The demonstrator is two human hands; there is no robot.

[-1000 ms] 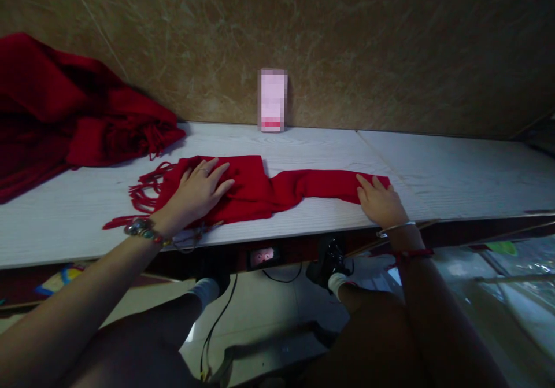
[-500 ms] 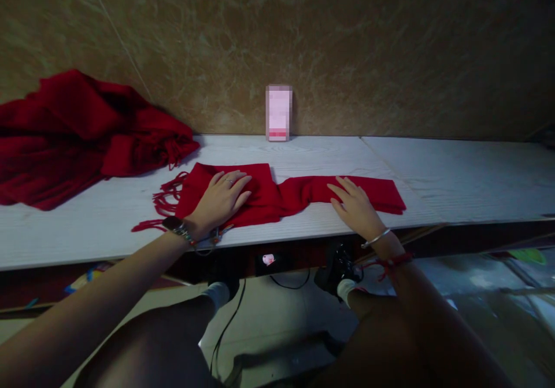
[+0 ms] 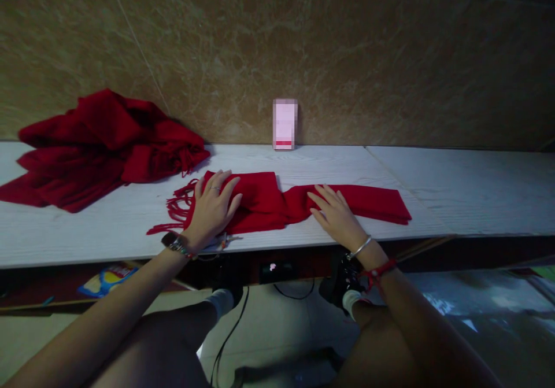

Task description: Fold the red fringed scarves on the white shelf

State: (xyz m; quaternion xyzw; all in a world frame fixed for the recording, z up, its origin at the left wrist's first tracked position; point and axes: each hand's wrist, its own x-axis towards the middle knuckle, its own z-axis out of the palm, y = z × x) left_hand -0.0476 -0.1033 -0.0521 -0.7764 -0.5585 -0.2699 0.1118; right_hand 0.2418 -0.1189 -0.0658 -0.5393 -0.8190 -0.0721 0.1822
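Note:
A red fringed scarf [image 3: 260, 202] lies folded lengthwise on the white wood-grain tabletop, wider at the left and narrower at the right, with a twist in its middle. My left hand [image 3: 213, 207] rests flat on the wide part beside the fringe, fingers spread. On the narrow part, just right of the twist, my right hand [image 3: 336, 215] lies with its fingers stretched out. Both palms face down, so the cloth under them is hidden. Neither hand grips the scarf.
A crumpled heap of red fringed cloth [image 3: 102, 151] lies at the left against the marbled wall [image 3: 243, 58]. A phone with a blurred screen [image 3: 285, 125] leans on that wall. Under the tabletop [image 3: 477, 197], a shelf holds a blue and yellow packet [image 3: 108, 279]. A black cable [image 3: 229, 330] crosses the floor.
My right hand has slid left along the scarf toward the twist. My left hand has shifted slightly toward the fringed end. The view has moved a little; the scarf keeps its shape.

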